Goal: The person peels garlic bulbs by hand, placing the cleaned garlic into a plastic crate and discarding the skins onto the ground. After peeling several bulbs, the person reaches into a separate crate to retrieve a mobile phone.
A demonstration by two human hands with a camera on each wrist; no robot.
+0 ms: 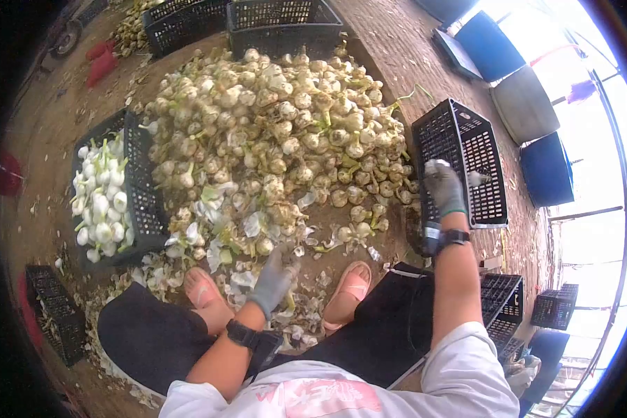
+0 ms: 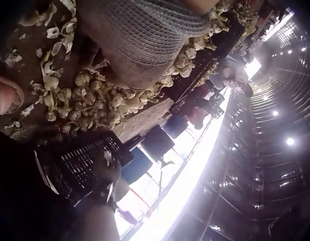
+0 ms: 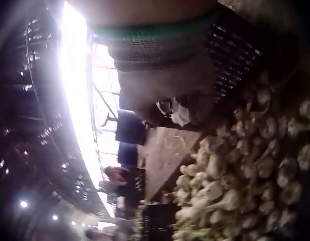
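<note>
My left hand (image 1: 274, 280), in a grey glove, reaches down over the near edge of the garlic heap (image 1: 279, 118), its fingers blurred and extended toward the bulbs. In the left wrist view the glove's back (image 2: 140, 45) hides the fingertips. My right hand (image 1: 444, 188), also gloved, is over the near rim of a black crate (image 1: 460, 139) on the right. Its curled fingers hold a small white piece (image 3: 180, 111) with something shiny beside it; I cannot tell exactly what it is. Inside that crate lies a white bulb (image 1: 477, 178).
Left of the heap, a black crate (image 1: 143, 188) holds cleaned white bulbs (image 1: 104, 198). More crates (image 1: 282, 28) stand behind the heap. Loose skins (image 1: 244, 279) lie around two sandalled feet (image 1: 209, 296). Blue containers (image 1: 547, 167) line the right side.
</note>
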